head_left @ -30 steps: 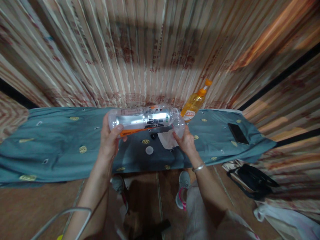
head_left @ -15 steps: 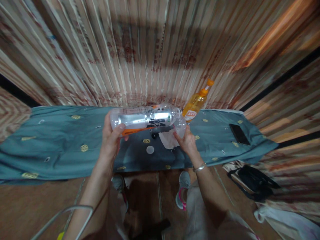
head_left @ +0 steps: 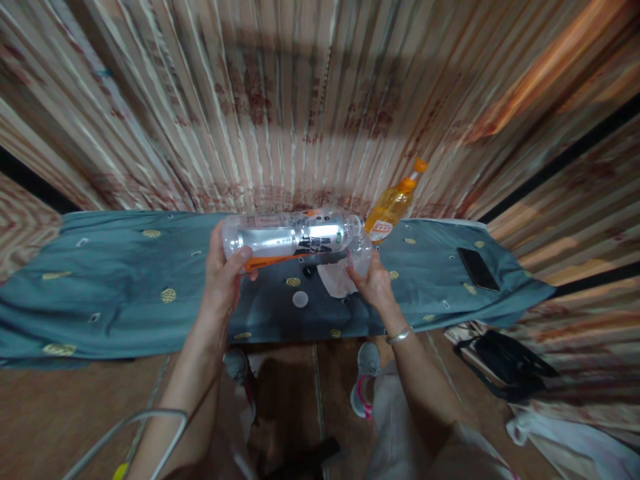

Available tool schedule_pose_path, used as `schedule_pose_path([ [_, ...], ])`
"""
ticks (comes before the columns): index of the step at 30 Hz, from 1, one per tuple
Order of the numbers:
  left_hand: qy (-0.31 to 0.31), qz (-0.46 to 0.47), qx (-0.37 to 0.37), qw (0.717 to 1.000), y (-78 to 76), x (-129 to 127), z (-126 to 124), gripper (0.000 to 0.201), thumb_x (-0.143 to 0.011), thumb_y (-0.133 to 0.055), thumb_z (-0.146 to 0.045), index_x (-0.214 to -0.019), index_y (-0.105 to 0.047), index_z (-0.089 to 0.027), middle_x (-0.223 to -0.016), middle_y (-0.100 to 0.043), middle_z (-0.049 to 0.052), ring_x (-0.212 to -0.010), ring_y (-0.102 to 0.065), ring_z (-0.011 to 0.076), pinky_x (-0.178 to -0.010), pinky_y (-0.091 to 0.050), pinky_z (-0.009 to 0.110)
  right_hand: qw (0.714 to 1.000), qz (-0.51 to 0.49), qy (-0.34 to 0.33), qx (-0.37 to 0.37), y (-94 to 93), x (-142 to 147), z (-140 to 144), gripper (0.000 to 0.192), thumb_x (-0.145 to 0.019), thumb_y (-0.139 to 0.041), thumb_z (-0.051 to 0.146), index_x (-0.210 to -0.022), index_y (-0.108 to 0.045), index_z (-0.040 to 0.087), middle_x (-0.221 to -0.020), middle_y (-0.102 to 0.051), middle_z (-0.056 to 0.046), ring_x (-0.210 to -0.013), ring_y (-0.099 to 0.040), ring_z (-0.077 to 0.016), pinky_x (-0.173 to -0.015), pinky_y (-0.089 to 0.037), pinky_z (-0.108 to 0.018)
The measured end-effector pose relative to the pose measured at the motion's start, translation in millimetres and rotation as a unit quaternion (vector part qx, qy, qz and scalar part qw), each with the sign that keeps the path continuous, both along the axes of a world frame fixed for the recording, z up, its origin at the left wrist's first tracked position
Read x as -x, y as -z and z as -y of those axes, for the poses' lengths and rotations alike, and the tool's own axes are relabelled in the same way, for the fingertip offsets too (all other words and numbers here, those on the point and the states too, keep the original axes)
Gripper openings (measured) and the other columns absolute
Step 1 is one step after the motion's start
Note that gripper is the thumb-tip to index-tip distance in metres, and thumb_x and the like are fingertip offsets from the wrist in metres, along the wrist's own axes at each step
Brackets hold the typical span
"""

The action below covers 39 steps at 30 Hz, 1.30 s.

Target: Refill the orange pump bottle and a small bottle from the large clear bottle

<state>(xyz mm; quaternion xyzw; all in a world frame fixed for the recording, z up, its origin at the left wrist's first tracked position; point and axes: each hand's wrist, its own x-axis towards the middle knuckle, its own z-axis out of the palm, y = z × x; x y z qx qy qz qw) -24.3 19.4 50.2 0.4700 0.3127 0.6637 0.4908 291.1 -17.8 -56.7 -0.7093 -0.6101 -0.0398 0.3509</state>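
My left hand [head_left: 224,270] is wrapped round the base of a large clear plastic bottle [head_left: 273,239] with an orange and black label. The bottle lies nearly level above the table, its neck pointing right. My right hand [head_left: 373,280] grips a small clear plastic bottle [head_left: 361,250] below that neck. The two mouths meet or nearly meet; I cannot tell if they touch. Behind my right hand stands a pump bottle [head_left: 390,210] of yellow-orange liquid. Under the hands lie a white cloth or tissue [head_left: 337,279], a small black object [head_left: 309,271] and a round whitish cap [head_left: 300,299].
A teal patterned cloth [head_left: 125,280] covers the narrow table. A black phone [head_left: 478,269] rests at its right end. Striped curtains [head_left: 280,120] hang behind and at the sides. On the floor at right are a black bag [head_left: 505,363] and a white bag [head_left: 575,440].
Almost nothing differs. Both hands hold the two bottles in the same places, with only a very slight shift of the large one.
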Motion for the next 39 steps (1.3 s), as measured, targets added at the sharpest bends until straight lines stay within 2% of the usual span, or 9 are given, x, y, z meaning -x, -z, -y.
schedule_pose_path([
  [7, -0.001, -0.02, -0.027, 0.999, 6.7, 0.4, -3.7, 0.058, -0.07, -0.089, -0.049, -0.12, -0.069, -0.028, -0.104, -0.068, 0.007, -0.065, -0.06, 0.0151, -0.036, -0.039, 0.017, 1.0, -0.004, 0.006, 0.003, 0.4, 0.9, 2.0, 0.067, -0.092, -0.064, 0.041, -0.148, -0.045, 0.01, -0.115, -0.079, -0.022, -0.099, -0.079, -0.0355, -0.085, -0.064, -0.047],
  [12, 0.007, -0.029, -0.018, 0.999, 4.7, 1.1, -2.4, 0.058, -0.071, -0.088, -0.047, -0.122, -0.068, -0.029, -0.105, -0.068, 0.007, -0.068, -0.061, 0.0164, -0.037, -0.039, 0.017, 1.0, -0.014, 0.006, 0.005, 0.9, 1.3, 1.0, 0.068, -0.091, -0.066, 0.039, -0.147, -0.045, 0.007, -0.12, -0.077, -0.025, -0.103, -0.079, -0.0362, -0.089, -0.064, -0.047],
  [19, 0.012, -0.029, -0.028, 0.999, 4.8, 2.0, -3.7, 0.06, -0.069, -0.091, -0.05, -0.12, -0.068, -0.028, -0.104, -0.065, 0.007, -0.068, -0.06, 0.0164, -0.037, -0.04, 0.017, 1.0, -0.027, 0.0, 0.015, -0.7, 0.5, 1.0, 0.069, -0.09, -0.067, 0.037, -0.148, -0.043, 0.008, -0.124, -0.076, -0.026, -0.106, -0.078, -0.0371, -0.09, -0.064, -0.049],
  [27, 0.01, -0.029, -0.015, 0.999, 2.1, 1.8, -1.3, 0.061, -0.068, -0.09, -0.049, -0.121, -0.067, -0.028, -0.107, -0.065, 0.006, -0.071, -0.06, 0.0172, -0.036, -0.04, 0.018, 1.0, -0.026, -0.003, 0.014, 0.3, -0.6, 1.1, 0.069, -0.09, -0.067, 0.039, -0.147, -0.044, 0.007, -0.117, -0.078, -0.024, -0.102, -0.079, -0.0366, -0.087, -0.064, -0.047],
  [31, 0.005, -0.034, -0.014, 0.999, 1.5, 0.8, 0.4, 0.054, -0.072, -0.087, -0.046, -0.119, -0.068, -0.029, -0.109, -0.067, 0.007, -0.073, -0.062, 0.0182, -0.037, -0.04, 0.019, 1.0, -0.021, -0.008, 0.009, 0.0, -0.2, 1.3, 0.068, -0.091, -0.065, 0.04, -0.147, -0.044, 0.008, -0.12, -0.077, -0.025, -0.102, -0.078, -0.0368, -0.086, -0.064, -0.047],
  [36, 0.001, -0.029, -0.022, 0.999, 1.9, -0.5, -0.2, 0.055, -0.071, -0.088, -0.048, -0.119, -0.069, -0.028, -0.107, -0.067, 0.008, -0.071, -0.062, 0.0183, -0.036, -0.039, 0.018, 1.0, -0.02, -0.006, 0.009, -0.6, -0.6, 1.1, 0.069, -0.091, -0.065, 0.041, -0.149, -0.044, 0.009, -0.128, -0.075, -0.025, -0.105, -0.078, -0.0358, -0.088, -0.064, -0.046],
  [39, 0.004, -0.031, -0.03, 0.999, 2.3, -0.3, -1.1, 0.055, -0.071, -0.088, -0.05, -0.118, -0.069, -0.028, -0.107, -0.067, 0.008, -0.071, -0.063, 0.0178, -0.037, -0.039, 0.017, 1.0, -0.019, -0.011, 0.019, -2.0, -0.9, 1.5, 0.07, -0.091, -0.066, 0.041, -0.149, -0.044, 0.008, -0.126, -0.075, -0.025, -0.105, -0.077, -0.0356, -0.089, -0.063, -0.046],
])
